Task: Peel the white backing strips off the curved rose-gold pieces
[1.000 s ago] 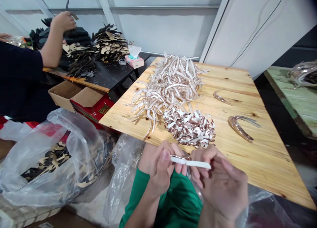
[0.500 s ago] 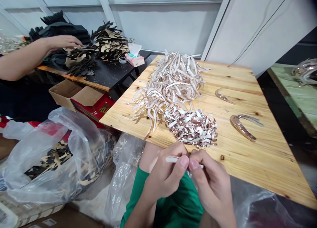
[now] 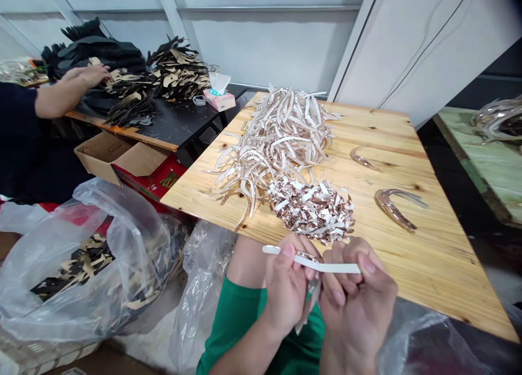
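Between my hands, at the near edge of the table, a narrow white strip point(image 3: 330, 267) with a shiny rose-gold side is stretched sideways. My left hand point(image 3: 285, 288) pinches it near its left end, thumb on top. My right hand point(image 3: 362, 299) is closed on its right end, thumb pressed at the tip. Another pale strip point(image 3: 309, 307) hangs down between my palms; its upper part is hidden. Just beyond my fingers lies a heap of short rose-gold and white pieces point(image 3: 312, 209). Behind that is a larger pile of long curved strips point(image 3: 289, 127).
Two curved shiny pieces point(image 3: 395, 209) lie on the right of the wooden table point(image 3: 440, 272). At left, a co-worker's hand point(image 3: 95, 73) touches black and tan pieces point(image 3: 126, 87) on a black table. A tissue box point(image 3: 220, 99), cardboard box point(image 3: 104, 152) and plastic bag point(image 3: 134, 239) are nearby.
My hands have moved apart and turned, so the strip now shows lengthwise between them. A second strip now hangs below. The co-worker's arm has drawn back to the left.
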Available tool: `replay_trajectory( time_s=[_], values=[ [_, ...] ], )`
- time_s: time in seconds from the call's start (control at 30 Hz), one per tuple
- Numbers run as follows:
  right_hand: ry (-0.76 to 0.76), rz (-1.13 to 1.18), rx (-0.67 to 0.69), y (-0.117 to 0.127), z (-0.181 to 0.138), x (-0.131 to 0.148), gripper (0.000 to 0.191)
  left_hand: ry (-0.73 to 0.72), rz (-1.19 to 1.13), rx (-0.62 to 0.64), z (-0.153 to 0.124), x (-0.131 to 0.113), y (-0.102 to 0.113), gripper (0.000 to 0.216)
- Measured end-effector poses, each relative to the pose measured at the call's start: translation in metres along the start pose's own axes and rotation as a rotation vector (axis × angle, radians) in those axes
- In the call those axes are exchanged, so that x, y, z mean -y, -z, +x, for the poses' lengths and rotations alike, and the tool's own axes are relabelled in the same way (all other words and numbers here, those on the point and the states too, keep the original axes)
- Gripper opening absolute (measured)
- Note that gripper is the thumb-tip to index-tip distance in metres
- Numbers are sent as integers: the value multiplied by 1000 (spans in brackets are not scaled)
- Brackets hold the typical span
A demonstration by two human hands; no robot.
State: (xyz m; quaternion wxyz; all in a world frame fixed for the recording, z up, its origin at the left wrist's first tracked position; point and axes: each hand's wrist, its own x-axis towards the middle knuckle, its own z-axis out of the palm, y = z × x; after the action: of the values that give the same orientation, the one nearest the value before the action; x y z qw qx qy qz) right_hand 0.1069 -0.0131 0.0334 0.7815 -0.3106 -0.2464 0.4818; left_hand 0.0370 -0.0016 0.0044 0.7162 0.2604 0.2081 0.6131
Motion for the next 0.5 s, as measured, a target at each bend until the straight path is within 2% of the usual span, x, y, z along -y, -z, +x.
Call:
replay_trajectory(
  time_s=[0.07, 0.13, 0.27, 0.37, 0.43, 0.5],
  values=[
    [50, 20, -29, -2, 2, 3, 42, 56, -69, -83, -2, 4, -5, 58],
    [128, -7, -35, 1, 1, 2, 42, 90, -29, -106, -6, 7, -4, 63],
    [274, -213, 63, 11, -6, -4, 40, -7, 366, 125, -15, 12, 11, 73],
    [294, -251, 146, 15, -7, -4, 40, -45, 647, 145, -19, 12, 19, 54],
    [252, -175, 176, 12, -4, 0, 41, -4, 682, 153, -19, 11, 21, 49],
    [189, -107, 196, 8, -1, 5, 44, 21, 639, 190, -17, 11, 22, 55]
  ],
)
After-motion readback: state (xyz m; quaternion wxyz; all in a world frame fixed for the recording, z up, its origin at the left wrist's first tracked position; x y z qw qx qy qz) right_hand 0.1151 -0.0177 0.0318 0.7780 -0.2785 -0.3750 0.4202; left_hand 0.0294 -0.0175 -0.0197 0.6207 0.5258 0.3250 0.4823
